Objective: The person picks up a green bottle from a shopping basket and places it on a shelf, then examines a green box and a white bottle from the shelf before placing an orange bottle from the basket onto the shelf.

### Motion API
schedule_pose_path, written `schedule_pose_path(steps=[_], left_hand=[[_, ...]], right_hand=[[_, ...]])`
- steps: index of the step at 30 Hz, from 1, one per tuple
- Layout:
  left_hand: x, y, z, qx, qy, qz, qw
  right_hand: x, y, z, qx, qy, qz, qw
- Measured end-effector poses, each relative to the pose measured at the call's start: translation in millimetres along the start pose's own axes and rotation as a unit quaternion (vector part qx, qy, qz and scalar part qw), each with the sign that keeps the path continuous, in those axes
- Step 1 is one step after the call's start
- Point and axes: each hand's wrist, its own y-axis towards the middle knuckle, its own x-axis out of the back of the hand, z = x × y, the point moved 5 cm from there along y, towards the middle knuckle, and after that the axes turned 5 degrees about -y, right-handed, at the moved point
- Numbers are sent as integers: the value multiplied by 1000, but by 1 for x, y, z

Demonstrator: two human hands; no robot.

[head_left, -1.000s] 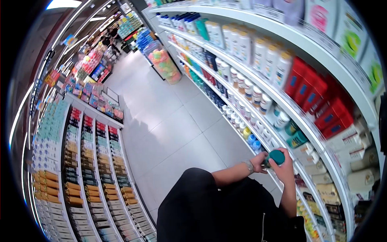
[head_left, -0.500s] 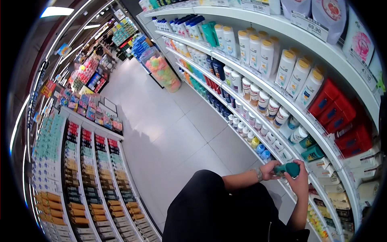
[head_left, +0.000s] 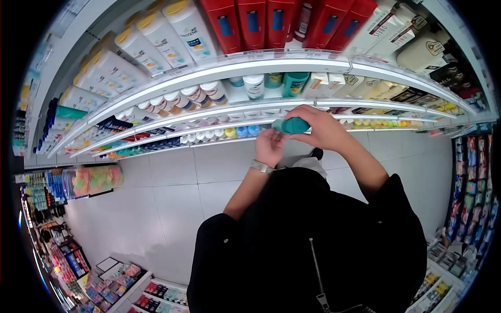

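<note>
A green bottle [head_left: 296,125], likely shampoo, is held in front of the shelves with its dark green cap facing up at me. My right hand [head_left: 321,128] wraps round its right side, fingers over the far side and thumb on the near side. Against its left, lower side is my left hand [head_left: 270,147], with fingers curled and partly hidden; a watch sits on that wrist. A similar green bottle [head_left: 295,83] stands on the shelf just beyond my hands, beside a white bottle [head_left: 254,86] with a round cap.
Curved-looking shelves [head_left: 313,63] run across the view. They carry red bottles [head_left: 252,23], white bottles with yellow caps [head_left: 190,28] and pale boxes [head_left: 318,83]. A clear bin of colourful items [head_left: 96,180] stands at left on the tiled floor [head_left: 167,208]. Stocked racks [head_left: 472,182] stand at right.
My view has swung to the right and down, so the shelves now lie straight ahead. The green bottle stays in my hands; its cap now faces up more fully.
</note>
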Motion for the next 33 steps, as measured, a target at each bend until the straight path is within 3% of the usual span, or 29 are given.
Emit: schedule_pose_path(steps=[2, 4, 10, 18, 33], left_hand=[[7, 3, 1, 0, 14, 17, 1000], [-23, -3, -7, 58, -65, -16, 996], [-75, 17, -24, 47, -93, 72, 992], [-104, 17, -33, -2, -21, 84, 996], [-104, 12, -34, 33, 24, 103, 994]], right_hand=[[2, -5, 6, 8, 0, -11, 1000], [4, -1, 8, 11, -9, -19, 1000], [-2, 3, -7, 15, -80, -83, 993], [-13, 24, -33, 26, -86, -156, 984], [-26, 57, -50, 18, -90, -126, 988]])
